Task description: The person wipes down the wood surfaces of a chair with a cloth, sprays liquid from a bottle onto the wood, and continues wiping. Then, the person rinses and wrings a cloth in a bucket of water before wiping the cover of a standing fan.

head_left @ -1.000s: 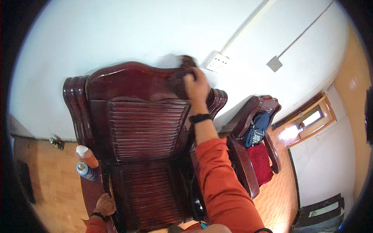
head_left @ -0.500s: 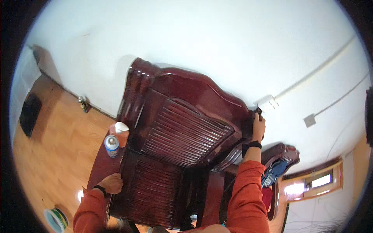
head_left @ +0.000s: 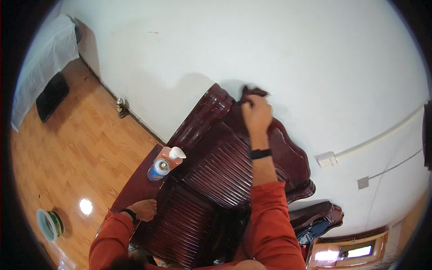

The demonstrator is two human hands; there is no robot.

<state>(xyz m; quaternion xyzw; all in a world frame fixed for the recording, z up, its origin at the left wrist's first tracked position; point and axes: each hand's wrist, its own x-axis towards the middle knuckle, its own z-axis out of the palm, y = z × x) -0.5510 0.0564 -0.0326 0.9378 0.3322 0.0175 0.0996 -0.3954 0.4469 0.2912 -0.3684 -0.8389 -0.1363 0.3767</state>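
A dark reddish-brown wooden chair (head_left: 220, 173) with a slatted back and seat stands against the white wall. At the top of its backrest, near the left post, my right hand (head_left: 258, 114) is closed on a dark, crumpled cloth (head_left: 254, 91). My left hand (head_left: 145, 209) rests on the inner edge of the wide armrest (head_left: 137, 186), its fingers curled over that edge. Just ahead of it on the armrest stand a blue and white spray can (head_left: 159, 170) and a pinkish bottle with a white pump top (head_left: 175, 154).
Left on the wood floor (head_left: 103, 148) are a pale green-rimmed tub (head_left: 49, 225) and a small can (head_left: 120, 108) by the wall. Beyond lies a white-covered piece of furniture (head_left: 49, 54). Right, a socket box (head_left: 327, 159) is on the wall, and blue clothing (head_left: 315, 231) lies on another seat.
My right hand has moved left along the top of the backrest with the cloth, from its right end toward the left post. My left hand stays on the armrest; the view has shifted.
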